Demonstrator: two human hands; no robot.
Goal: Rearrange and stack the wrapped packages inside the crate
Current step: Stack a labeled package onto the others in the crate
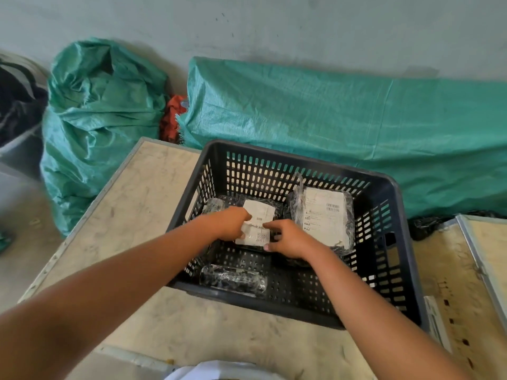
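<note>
Gripping the labelled package (pixel 256 223) at frame centre, my left hand (pixel 230 222) and right hand (pixel 288 237) each close on one side edge. It sits inside the dark slotted crate (pixel 395 193), left of the larger labelled package (pixel 323 218) at centre right. To place it well, I judge it best kept level, edges squared with the package below, and lowered flat. Its clear wrap is glossy, crinkled and likely slippery; the paper label is matte. A wrapped cylindrical package (pixel 233 279) lies near the crate's lower wall.
</note>
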